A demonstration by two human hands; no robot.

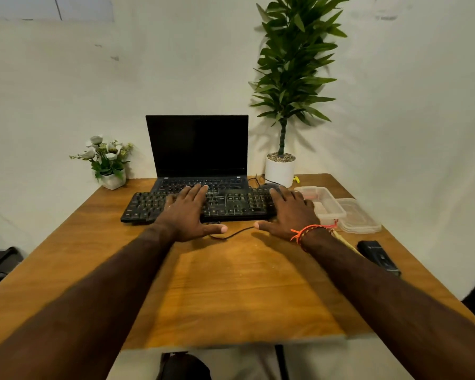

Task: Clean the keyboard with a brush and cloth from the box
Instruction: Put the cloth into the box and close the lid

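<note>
Both hands flat, fingers spread: left hand [185, 212] on keyboard [231, 204] middle, right hand [287, 213] on its right end; neither holds anything. Box [330, 200] just right of keyboard, lid off. Judged step: steadying or placing keyboard; next, right hand reaches into box for brush

The room has a soft, warm light, moderately bright, and it seems to come from above and a little from the front. The tall plant [294, 64] throws a clear shadow on the white wall [409, 105] behind it. The forearms cast soft, wide shadows on the wooden counter [231, 297]. The wide lens bends the edges, so the counter's sides spread out and the wall lines curve. The picture is slightly soft everywhere; the hands and keyboard [231, 204] show little fine detail.
</note>
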